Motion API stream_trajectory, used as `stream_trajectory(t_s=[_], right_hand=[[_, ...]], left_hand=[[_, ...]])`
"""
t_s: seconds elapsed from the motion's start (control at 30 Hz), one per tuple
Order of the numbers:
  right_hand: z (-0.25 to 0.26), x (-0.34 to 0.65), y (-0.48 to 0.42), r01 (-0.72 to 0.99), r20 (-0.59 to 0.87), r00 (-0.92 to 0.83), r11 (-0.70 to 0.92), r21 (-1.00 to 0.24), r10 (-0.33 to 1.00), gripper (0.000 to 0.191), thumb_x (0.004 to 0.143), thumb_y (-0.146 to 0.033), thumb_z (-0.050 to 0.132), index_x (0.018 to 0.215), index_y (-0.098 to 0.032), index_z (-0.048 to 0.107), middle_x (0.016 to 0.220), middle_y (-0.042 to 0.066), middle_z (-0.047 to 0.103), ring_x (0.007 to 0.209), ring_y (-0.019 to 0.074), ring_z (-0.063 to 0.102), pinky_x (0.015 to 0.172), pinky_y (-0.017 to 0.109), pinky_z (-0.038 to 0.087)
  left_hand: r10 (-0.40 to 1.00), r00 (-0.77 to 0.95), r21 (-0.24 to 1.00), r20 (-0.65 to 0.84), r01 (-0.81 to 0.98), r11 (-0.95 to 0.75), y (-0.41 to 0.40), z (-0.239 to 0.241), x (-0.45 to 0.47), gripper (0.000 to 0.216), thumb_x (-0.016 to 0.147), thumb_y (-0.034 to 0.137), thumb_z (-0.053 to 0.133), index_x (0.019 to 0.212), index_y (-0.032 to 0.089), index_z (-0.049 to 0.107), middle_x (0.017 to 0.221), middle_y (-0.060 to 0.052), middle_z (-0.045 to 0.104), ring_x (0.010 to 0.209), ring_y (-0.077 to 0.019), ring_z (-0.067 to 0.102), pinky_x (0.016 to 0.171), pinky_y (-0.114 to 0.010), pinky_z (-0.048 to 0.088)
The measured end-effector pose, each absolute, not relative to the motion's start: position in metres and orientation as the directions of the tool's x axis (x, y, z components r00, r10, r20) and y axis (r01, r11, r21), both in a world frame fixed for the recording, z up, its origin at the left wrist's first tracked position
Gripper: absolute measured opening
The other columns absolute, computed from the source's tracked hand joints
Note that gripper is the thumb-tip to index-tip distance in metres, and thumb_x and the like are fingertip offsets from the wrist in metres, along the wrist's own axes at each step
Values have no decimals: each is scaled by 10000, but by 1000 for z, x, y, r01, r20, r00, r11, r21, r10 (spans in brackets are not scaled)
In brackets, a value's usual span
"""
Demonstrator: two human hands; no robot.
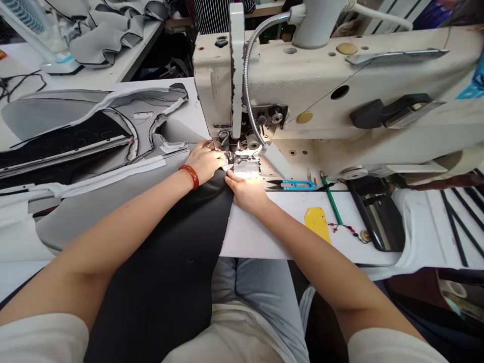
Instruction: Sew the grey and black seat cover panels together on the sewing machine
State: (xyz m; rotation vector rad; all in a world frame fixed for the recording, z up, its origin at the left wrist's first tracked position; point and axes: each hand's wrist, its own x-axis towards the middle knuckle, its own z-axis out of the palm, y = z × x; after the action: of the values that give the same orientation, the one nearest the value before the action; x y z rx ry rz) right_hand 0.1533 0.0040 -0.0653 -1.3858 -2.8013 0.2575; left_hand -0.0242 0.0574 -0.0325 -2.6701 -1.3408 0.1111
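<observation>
Just in front of the presser foot (232, 157) of a sewing machine (302, 96), my two hands nearly meet at the edge of a black sheet of leather-like material (162, 262). My left hand (204, 164), with a red-brown bangle on its wrist, is closed on the sheet, fingertips beside the foot. From the other side my right hand (247, 192) pinches the sheet's edge between thumb and fingers. The sheet hangs from the table over my lap. Grey sewn panels (94, 201) join it at the left. My fingers hide part of the seam.
Right of my hand lie blue thread snips (293, 185), a green pencil (331, 201), a yellow card (317, 224) and a beaded cord. A black phone-like object (381, 222) rests farther right. A lamp on a bendable metal neck (247, 65) lights the needle area. A fan (34, 35) stands back left.
</observation>
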Motion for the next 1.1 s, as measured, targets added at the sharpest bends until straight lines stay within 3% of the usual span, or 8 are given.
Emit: stream_trajectory(t_s=[0.13, 0.3, 0.47, 0.63, 0.77, 0.93, 1.03, 1.1], right_hand=[[-67, 153, 6, 784, -68, -617, 604, -146, 784, 602, 849, -158, 439, 1450, -140, 473, 1547, 112, 388, 928, 241, 689, 669, 332, 471], [-66, 152, 4, 786, -35, -612, 604, -131, 790, 547, 869, -149, 419, 1408, -112, 509, 1526, 151, 421, 828, 232, 686, 606, 336, 447], [-58, 152, -9, 719, -93, -695, 683, -127, 713, 465, 848, -60, 415, 1265, -90, 621, 1499, 162, 455, 838, 234, 680, 568, 334, 440], [-58, 154, -7, 741, -72, -671, 663, -106, 738, 501, 879, -46, 362, 1346, -57, 542, 1501, 188, 442, 824, 227, 680, 532, 331, 428], [-62, 154, -2, 692, -21, -721, 718, -73, 693, 509, 913, -24, 260, 1357, -20, 508, 1462, 242, 459, 845, 231, 679, 505, 330, 395], [-63, 151, -2, 656, -37, -755, 752, -67, 655, 474, 900, 2, 246, 1208, -17, 605, 1379, 275, 511, 795, 245, 667, 516, 345, 371], [-62, 153, 1, 664, -34, -747, 743, -82, 664, 427, 910, -18, 287, 1152, -38, 638, 1326, 258, 554, 792, 239, 644, 585, 355, 392], [-59, 157, 5, 655, 16, -753, 752, -73, 658, 404, 933, -52, 314, 1161, -64, 646, 1246, 217, 611, 893, 265, 619, 683, 378, 413]], left_hand=[[797, 603, -186, -42, 779, -599, 57, -31, -22, 419, 903, 82, 338, 1022, 238, 708, 1070, -31, 698, 1030, -200, 581, 1082, -440, 306], [811, 581, -223, -66, 784, -579, 50, -32, -16, 461, 967, 135, 252, 1026, 212, 702, 1055, -77, 678, 1146, -232, 556, 1012, -411, 358], [851, 525, -241, 3, 826, -509, 35, -35, -7, 396, 981, 168, 306, 1022, 178, 700, 1049, -125, 667, 1090, -276, 556, 887, -414, 409], [913, 406, -245, 20, 888, -390, 27, -44, 5, 312, 953, 191, 406, 1010, 168, 712, 949, -119, 655, 981, -273, 565, 795, -371, 436], [914, 392, -221, 103, 905, -363, 29, -50, 13, 303, 944, 191, 418, 960, 146, 717, 986, -120, 652, 1013, -267, 565, 822, -356, 453], [929, 367, -152, 49, 922, -356, 33, -53, 19, 332, 960, 200, 402, 1021, 129, 720, 1113, -146, 650, 1145, -285, 538, 915, -382, 471], [912, 408, -127, 41, 908, -400, 35, -53, 12, 329, 948, 175, 408, 1064, 129, 712, 1111, -136, 660, 1184, -269, 525, 999, -376, 444], [880, 474, -144, 9, 872, -468, 36, -46, -4, 336, 934, 145, 414, 1127, 149, 689, 1102, -106, 673, 1154, -233, 547, 1044, -352, 417]])
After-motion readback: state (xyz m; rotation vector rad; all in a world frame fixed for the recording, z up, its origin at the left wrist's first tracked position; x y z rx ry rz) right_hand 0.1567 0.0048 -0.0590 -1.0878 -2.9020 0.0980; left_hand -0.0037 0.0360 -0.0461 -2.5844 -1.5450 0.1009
